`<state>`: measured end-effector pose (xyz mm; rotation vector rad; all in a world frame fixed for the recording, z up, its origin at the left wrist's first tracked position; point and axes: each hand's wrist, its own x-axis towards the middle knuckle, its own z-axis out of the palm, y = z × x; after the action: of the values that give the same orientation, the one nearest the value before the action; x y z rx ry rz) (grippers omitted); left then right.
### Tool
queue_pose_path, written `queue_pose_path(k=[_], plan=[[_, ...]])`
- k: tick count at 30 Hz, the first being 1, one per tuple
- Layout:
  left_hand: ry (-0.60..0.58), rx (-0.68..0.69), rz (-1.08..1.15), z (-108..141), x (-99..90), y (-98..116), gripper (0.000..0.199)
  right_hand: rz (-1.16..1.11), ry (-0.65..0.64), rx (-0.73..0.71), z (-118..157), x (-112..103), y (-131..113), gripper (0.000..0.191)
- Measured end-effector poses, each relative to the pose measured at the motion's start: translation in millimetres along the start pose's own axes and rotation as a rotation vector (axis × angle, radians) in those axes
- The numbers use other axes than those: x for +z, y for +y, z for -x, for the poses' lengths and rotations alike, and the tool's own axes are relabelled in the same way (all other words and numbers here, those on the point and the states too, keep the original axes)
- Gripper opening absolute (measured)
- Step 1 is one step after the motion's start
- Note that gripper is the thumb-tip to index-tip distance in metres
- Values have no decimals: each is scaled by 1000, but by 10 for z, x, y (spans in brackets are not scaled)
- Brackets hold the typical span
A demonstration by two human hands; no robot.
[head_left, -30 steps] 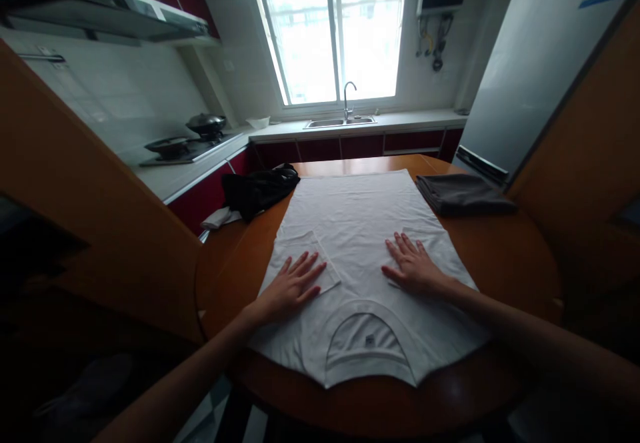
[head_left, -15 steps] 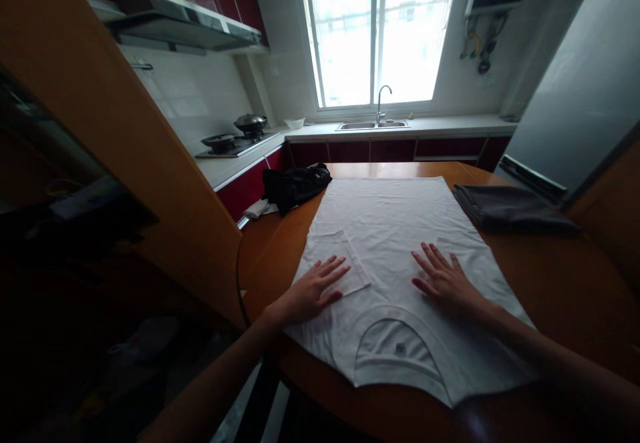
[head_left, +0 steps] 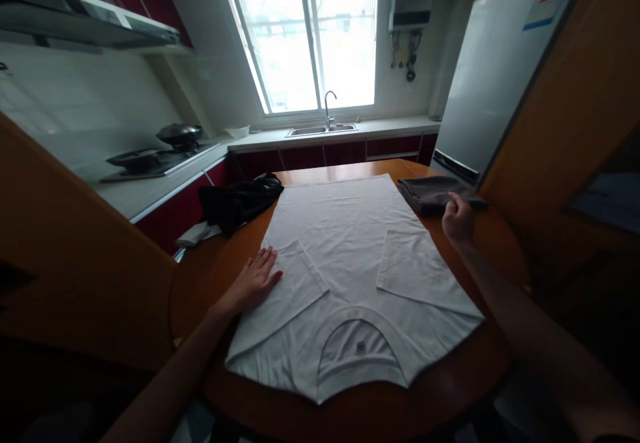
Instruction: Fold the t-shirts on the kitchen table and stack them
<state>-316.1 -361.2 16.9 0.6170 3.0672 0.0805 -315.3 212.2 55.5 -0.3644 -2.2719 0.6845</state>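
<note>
A white T-shirt (head_left: pixel 345 223) lies spread on the table, its neckline toward me and both short sleeves folded inward over the body. My left hand (head_left: pixel 257 280) rests flat and open on the shirt's left edge, beside the folded left sleeve. Off the shirt's right side, my right hand (head_left: pixel 457 221) is raised with its fingers curled in, the index finger partly up. No cloth shows in it. Just behind that hand is a folded dark grey cloth (head_left: pixel 425 190).
The round wooden table (head_left: pixel 340 173) carries a bunched black garment (head_left: pixel 235 204) at the back left, with a white cloth (head_left: pixel 197 233) beside it. Beyond are a counter with a sink (head_left: pixel 323 130), a stove with pans (head_left: pixel 180 135) and a fridge (head_left: pixel 493 76).
My right hand has lifted off the shirt, moved right and curled its fingers. My left hand has slid to the shirt's left edge. The view has turned right.
</note>
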Motion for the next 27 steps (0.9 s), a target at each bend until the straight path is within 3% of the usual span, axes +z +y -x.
queue_pose_path(k=[2,4,8,10,12,17,22,24,27], plan=[[25,2,-11,-7,17,-30,77,9,-17,-23,35,33,59,57],[41,0,-14,-23,37,-53,76,38,-118,-74,120,130,70,55],[28,-3,-14,-47,56,-72,77,252,-550,-146,307,336,59,63],[21,-2,-17,-46,47,-68,78,321,-682,-144,348,366,56,68],[24,-4,-19,-40,33,-57,78,325,-684,-138,347,344,44,69],[30,-10,-18,-36,12,-24,80,273,-481,-238,370,279,-53,67],[18,-14,-5,-25,-32,18,79,340,-767,-239,533,331,-120,69],[5,-16,1,-18,-53,37,79,333,-765,-243,538,328,-129,67],[12,-14,9,-10,-68,60,78,244,-643,-299,440,299,-174,55]])
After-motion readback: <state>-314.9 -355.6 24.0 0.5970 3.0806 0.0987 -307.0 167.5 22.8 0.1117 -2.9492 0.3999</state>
